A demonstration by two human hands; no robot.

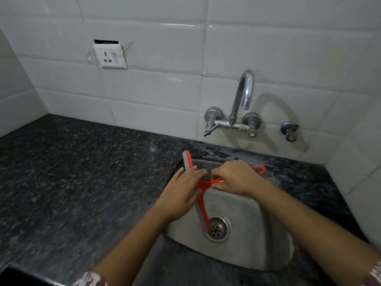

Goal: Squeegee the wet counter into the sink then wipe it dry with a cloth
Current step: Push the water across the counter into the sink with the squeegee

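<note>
A red squeegee [203, 211] with a grey rubber blade hangs over the steel sink [247, 215], its blade running from the sink's back left rim down toward the drain [216, 228]. My right hand [235, 177] grips its red handle, whose hooked end shows behind the hand. My left hand [181, 191] lies flat against the blade's middle, fingers extended along it. The dark speckled granite counter [72, 182] spreads to the left of the sink. No cloth is in view.
A chrome wall tap [243, 96] with two valves arches over the sink's back. A small blue-capped valve [288, 131] sits to its right. A white socket plate [110, 55] is on the tiled wall. The tiled wall also closes the right side.
</note>
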